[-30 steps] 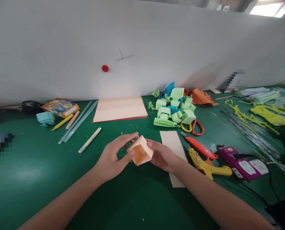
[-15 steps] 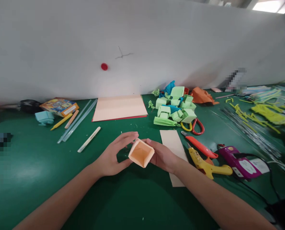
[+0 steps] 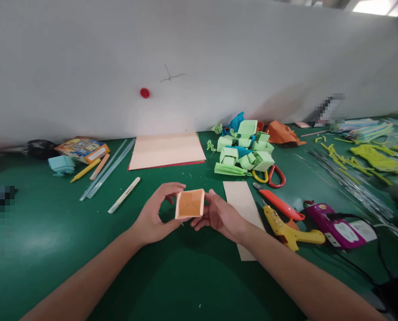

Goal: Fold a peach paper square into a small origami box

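Observation:
A small folded peach paper box (image 3: 190, 203) is held above the green table (image 3: 51, 249) with its open side turned toward me. My left hand (image 3: 155, 214) grips its left edge between thumb and fingers. My right hand (image 3: 219, 214) grips its right edge in the same way. A peach paper strip (image 3: 244, 203) lies flat on the table just right of my right hand.
Peach sheets (image 3: 167, 150) lie at the back, with a pile of green folded boxes (image 3: 245, 149) to their right. Scissors (image 3: 274, 176), an orange cutter (image 3: 281, 206), a yellow glue gun (image 3: 287, 229) and a purple glue gun (image 3: 334, 227) lie right. Sticks and pencils (image 3: 105, 171) lie left.
Both hands have turned the paper box, so that its open inside now faces me squarely instead of a corner. The hands stayed over the same spot.

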`<control>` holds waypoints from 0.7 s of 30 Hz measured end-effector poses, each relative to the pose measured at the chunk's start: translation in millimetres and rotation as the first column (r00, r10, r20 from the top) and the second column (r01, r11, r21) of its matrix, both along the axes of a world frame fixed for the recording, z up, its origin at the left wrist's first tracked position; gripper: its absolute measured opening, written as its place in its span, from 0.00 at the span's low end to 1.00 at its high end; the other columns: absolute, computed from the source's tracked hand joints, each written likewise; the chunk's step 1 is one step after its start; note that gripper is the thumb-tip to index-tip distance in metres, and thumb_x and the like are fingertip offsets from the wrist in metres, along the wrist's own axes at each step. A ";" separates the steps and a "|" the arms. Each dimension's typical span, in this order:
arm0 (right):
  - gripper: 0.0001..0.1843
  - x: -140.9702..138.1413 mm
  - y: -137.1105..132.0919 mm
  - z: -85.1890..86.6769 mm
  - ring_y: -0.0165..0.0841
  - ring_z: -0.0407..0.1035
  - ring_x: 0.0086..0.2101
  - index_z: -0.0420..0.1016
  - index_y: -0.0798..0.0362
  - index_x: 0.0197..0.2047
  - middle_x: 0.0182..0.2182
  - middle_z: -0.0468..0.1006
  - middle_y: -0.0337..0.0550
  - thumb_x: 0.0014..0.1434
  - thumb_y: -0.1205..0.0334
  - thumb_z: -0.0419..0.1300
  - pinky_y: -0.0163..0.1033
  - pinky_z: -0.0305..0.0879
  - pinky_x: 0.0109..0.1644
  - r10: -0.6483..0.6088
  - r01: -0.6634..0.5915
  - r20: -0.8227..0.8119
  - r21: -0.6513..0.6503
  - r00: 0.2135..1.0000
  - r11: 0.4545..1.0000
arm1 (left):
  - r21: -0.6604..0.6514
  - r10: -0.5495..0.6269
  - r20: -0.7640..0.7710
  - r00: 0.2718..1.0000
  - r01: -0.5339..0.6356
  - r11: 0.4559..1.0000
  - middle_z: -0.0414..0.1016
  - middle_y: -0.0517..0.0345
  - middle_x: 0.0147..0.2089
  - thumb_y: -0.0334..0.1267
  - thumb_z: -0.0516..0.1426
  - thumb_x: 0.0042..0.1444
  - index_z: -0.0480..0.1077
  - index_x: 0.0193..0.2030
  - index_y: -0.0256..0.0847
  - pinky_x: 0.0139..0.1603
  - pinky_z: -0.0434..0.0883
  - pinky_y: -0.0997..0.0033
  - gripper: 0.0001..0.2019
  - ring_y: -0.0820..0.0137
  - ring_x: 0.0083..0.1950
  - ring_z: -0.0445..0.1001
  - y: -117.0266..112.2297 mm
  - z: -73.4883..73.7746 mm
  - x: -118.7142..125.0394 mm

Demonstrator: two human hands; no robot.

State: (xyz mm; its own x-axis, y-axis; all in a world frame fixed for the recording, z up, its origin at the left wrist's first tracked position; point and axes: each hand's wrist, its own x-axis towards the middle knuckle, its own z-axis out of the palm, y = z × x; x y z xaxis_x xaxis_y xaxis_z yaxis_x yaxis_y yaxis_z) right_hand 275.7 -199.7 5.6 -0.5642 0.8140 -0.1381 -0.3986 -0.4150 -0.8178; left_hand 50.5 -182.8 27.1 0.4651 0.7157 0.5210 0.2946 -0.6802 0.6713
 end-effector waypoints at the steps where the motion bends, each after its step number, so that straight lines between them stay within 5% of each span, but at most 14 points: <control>1: 0.34 -0.1 0.3 -0.7 0.37 0.78 0.33 0.69 0.53 0.57 0.37 0.84 0.50 0.68 0.31 0.50 0.43 0.72 0.43 -0.002 0.002 -0.006 0.005 1.000 1.000 | -0.011 0.021 0.011 1.000 -0.021 1.000 0.70 0.45 0.61 0.36 0.65 0.58 0.63 0.61 0.46 0.53 0.76 0.57 0.26 0.58 0.60 0.73 0.3 -1.5 -0.2; 6: 0.31 -0.2 1.0 -0.9 0.35 0.77 0.34 0.69 0.53 0.56 0.38 0.85 0.50 0.68 0.34 0.51 0.40 0.72 0.42 -0.024 0.024 -0.018 0.019 1.000 1.000 | -0.046 0.200 -0.026 0.979 -0.202 0.978 0.72 0.47 0.59 0.38 0.64 0.60 0.63 0.63 0.44 0.55 0.76 0.56 0.26 0.59 0.57 0.75 -6.3 -9.4 -11.6; 11: 0.29 -0.4 -1.7 1.4 0.34 0.76 0.35 0.71 0.53 0.55 0.38 0.84 0.48 0.66 0.36 0.58 0.40 0.72 0.42 -0.046 0.044 0.033 0.051 0.998 0.998 | -0.039 0.432 -0.131 0.892 -0.440 0.897 0.74 0.49 0.60 0.44 0.65 0.59 0.64 0.66 0.46 0.55 0.78 0.57 0.29 0.59 0.53 0.78 -35.3 -11.5 -42.5; 14: 0.28 -0.4 -2.4 2.1 0.35 0.76 0.36 0.71 0.53 0.54 0.38 0.84 0.49 0.65 0.37 0.60 0.41 0.72 0.43 -0.035 0.032 0.048 0.061 0.998 0.998 | 0.017 0.662 -0.058 0.747 -0.663 0.749 0.75 0.51 0.59 0.47 0.65 0.58 0.57 0.74 0.49 0.55 0.77 0.55 0.39 0.61 0.48 0.79 -46.8 -7.0 -66.0; 17: 0.26 -0.1 -2.0 1.5 0.35 0.76 0.36 0.73 0.53 0.54 0.39 0.84 0.49 0.65 0.40 0.61 0.42 0.72 0.43 -0.029 0.025 0.054 0.074 0.998 0.997 | 0.097 0.817 -0.003 0.576 -0.813 0.574 0.73 0.52 0.62 0.50 0.64 0.59 0.55 0.75 0.53 0.54 0.77 0.55 0.39 0.63 0.46 0.78 -41.0 -2.0 -90.9; 19: 0.24 0.1 -1.8 0.1 0.34 0.76 0.36 0.76 0.53 0.53 0.39 0.84 0.48 0.66 0.42 0.62 0.41 0.73 0.43 -0.019 0.013 0.063 0.091 0.998 0.996 | 0.226 0.865 -0.085 0.494 -0.836 0.500 0.76 0.55 0.56 0.50 0.62 0.62 0.61 0.72 0.53 0.56 0.75 0.55 0.33 0.65 0.44 0.77 -31.4 0.6 -105.8; 21: 0.23 0.3 -2.1 -1.9 0.34 0.76 0.37 0.79 0.53 0.51 0.39 0.84 0.48 0.66 0.43 0.62 0.40 0.73 0.42 -0.001 -0.007 0.076 0.113 0.997 0.994 | 0.290 0.874 -0.112 0.474 -0.825 0.485 0.76 0.55 0.54 0.50 0.61 0.63 0.68 0.67 0.49 0.57 0.74 0.59 0.27 0.66 0.44 0.76 -22.8 2.5 -116.8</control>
State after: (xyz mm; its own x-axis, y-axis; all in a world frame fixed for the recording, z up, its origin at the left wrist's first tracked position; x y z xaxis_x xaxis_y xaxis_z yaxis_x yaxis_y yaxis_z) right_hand 276.0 -201.8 3.7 -0.5581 0.8251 -0.0879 -0.3329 -0.3197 -0.8871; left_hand -66.3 -205.5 29.6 -0.2102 0.7301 0.6502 0.9073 -0.1021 0.4080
